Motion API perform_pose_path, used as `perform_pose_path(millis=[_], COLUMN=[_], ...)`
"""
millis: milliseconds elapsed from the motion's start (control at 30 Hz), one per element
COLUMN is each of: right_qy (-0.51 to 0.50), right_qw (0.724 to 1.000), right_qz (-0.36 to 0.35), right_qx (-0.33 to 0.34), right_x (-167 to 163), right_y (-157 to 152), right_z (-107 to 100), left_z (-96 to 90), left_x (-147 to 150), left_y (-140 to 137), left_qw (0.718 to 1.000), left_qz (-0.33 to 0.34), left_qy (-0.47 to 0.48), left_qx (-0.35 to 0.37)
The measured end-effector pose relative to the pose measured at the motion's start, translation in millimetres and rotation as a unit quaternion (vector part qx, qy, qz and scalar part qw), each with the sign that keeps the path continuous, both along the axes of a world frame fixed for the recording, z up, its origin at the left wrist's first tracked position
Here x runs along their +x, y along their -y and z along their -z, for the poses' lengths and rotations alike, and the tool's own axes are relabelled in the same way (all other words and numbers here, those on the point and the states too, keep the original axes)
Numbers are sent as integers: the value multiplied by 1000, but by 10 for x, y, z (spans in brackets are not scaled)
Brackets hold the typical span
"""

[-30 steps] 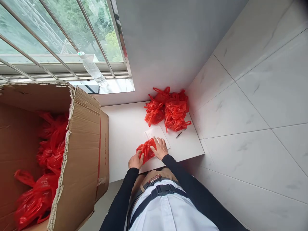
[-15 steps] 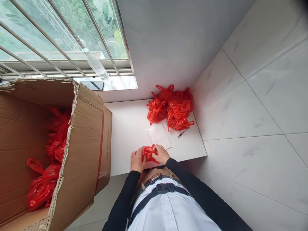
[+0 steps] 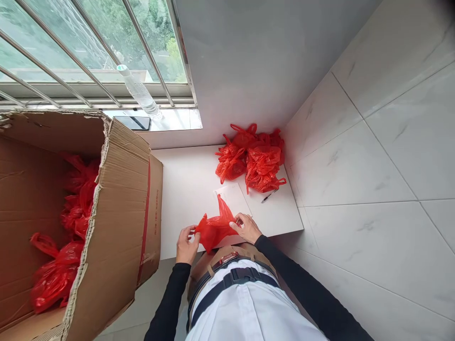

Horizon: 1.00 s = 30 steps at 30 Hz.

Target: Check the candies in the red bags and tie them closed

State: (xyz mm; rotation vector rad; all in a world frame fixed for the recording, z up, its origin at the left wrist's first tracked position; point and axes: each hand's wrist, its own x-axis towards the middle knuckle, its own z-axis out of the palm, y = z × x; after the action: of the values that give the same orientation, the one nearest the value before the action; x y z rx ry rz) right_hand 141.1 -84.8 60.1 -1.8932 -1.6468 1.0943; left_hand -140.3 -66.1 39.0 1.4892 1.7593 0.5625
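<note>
A red plastic bag (image 3: pixel 216 227) is stretched between my two hands at the near edge of the white table (image 3: pixel 185 189). My left hand (image 3: pixel 187 244) pinches its left side. On the other side, my right hand (image 3: pixel 248 227) has its fingers closed on the bag's right edge. One handle of the bag sticks up in the middle, over a sheet of paper (image 3: pixel 236 196) that it partly covers. What is inside the bag, if anything, is hidden.
Several tied red bags (image 3: pixel 254 158) are heaped at the table's back right, with a pen (image 3: pixel 269 196) near them. A large cardboard box (image 3: pixel 121 213) with more red bags stands at left. On the windowsill are a bottle (image 3: pixel 140 94) and a phone (image 3: pixel 133 123).
The red bag was bunched up between my hands and is now spread wider, with a handle standing up. My left hand has moved left and my right hand slightly right.
</note>
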Motion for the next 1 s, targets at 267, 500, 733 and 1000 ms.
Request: perform_pose_path(millis=[267,500,733,1000], right_qy=[-51,-86,-118,-153], right_qw=[998,991,987,987], right_qz=[2,-66,-99,-44], right_qx=[-42,-77,-44,2], right_x=[-181,-200,-135,-16], right_y=[-49,-76,49,-38], right_z=[-135,-303,-486,-633], left_z=[-188,-532,-808,-1095], left_x=[114,84,-7,-36], left_y=[39,50,27,66], left_qw=[997,991,995,990], left_qz=[34,89,55,43], left_qy=[44,81,78,132], left_qx=[58,58,19,-20])
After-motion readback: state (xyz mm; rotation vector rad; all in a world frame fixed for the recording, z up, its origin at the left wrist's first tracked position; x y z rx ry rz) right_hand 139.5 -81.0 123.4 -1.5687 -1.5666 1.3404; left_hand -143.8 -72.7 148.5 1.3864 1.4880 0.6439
